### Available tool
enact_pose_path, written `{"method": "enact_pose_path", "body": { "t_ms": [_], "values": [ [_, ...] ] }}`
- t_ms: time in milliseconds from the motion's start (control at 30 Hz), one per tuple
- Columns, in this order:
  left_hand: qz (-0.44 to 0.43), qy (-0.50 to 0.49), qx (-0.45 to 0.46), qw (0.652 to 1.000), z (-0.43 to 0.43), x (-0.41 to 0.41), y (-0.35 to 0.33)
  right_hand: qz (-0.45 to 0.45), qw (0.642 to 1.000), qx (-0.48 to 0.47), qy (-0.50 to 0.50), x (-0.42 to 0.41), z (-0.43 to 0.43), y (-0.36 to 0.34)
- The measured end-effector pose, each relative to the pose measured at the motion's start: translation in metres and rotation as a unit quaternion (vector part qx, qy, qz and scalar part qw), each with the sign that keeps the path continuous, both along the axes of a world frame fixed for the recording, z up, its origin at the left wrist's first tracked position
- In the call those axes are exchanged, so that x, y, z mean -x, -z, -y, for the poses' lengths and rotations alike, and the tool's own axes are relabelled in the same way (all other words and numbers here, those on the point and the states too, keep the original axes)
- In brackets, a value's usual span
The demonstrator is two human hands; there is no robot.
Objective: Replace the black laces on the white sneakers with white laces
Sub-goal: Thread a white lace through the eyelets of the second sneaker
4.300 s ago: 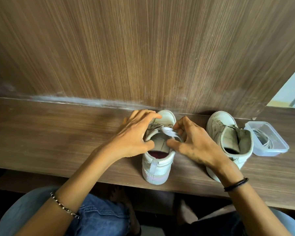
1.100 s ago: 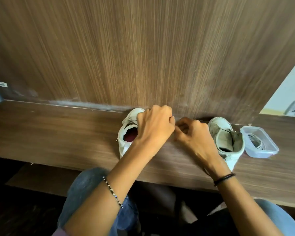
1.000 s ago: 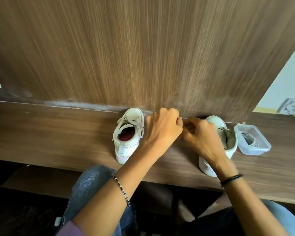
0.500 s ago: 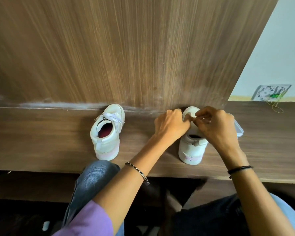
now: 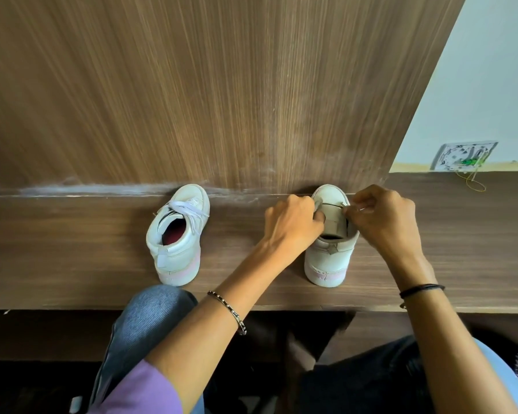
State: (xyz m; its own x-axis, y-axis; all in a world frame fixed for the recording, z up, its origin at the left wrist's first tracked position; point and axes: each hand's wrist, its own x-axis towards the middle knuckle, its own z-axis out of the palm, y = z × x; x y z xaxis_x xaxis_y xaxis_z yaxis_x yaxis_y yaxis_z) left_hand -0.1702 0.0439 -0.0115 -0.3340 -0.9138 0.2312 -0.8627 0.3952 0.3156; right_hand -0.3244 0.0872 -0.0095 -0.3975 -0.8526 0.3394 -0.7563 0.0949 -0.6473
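Supporting surface: wooden desk (image 5: 72, 249), wood panel behind it.
Left sneaker (image 5: 174, 249): white, mid-desk, toe at the far panel, heel near.
Right sneaker (image 5: 326, 258): white, well right of the other, same way round, tongue exposed.
Left hand (image 5: 290, 225): fingers curled, pinching right sneaker's left eyelet flap.
Right hand (image 5: 383, 219): fingertips pinched at its right flap; any lace held too small to tell.
White lace (image 5: 189, 209): threaded across left sneaker.

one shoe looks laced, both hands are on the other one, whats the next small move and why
Probably pull the thin strand across the bare tongue snug: the right hand pinches it, the left hand grips the second sneaker, and the first sneaker already wears its white lace.
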Motion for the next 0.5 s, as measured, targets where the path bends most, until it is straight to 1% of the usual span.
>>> {"method": "enact_pose_path", "body": {
  "t_ms": [133, 233, 333, 500],
  "values": [
    [0.004, -0.009, -0.001, 1.000, 0.000, -0.010, -0.003, 0.006, 1.000, -0.024, 0.014, -0.009, 0.004, -0.001],
    [0.019, -0.019, -0.009, 1.000, 0.001, -0.027, -0.007, 0.007, 1.000, -0.001, -0.028, -0.022, 0.003, -0.002],
    [0.029, -0.039, -0.036, 0.998, 0.003, -0.052, -0.015, 0.005, 0.997, 0.014, -0.073, -0.039, 0.004, -0.001],
    [0.055, -0.077, -0.061, 0.994, -0.002, -0.096, -0.027, 0.005, 0.991, 0.027, -0.134, -0.072, 0.011, 0.005]
  ]
}}
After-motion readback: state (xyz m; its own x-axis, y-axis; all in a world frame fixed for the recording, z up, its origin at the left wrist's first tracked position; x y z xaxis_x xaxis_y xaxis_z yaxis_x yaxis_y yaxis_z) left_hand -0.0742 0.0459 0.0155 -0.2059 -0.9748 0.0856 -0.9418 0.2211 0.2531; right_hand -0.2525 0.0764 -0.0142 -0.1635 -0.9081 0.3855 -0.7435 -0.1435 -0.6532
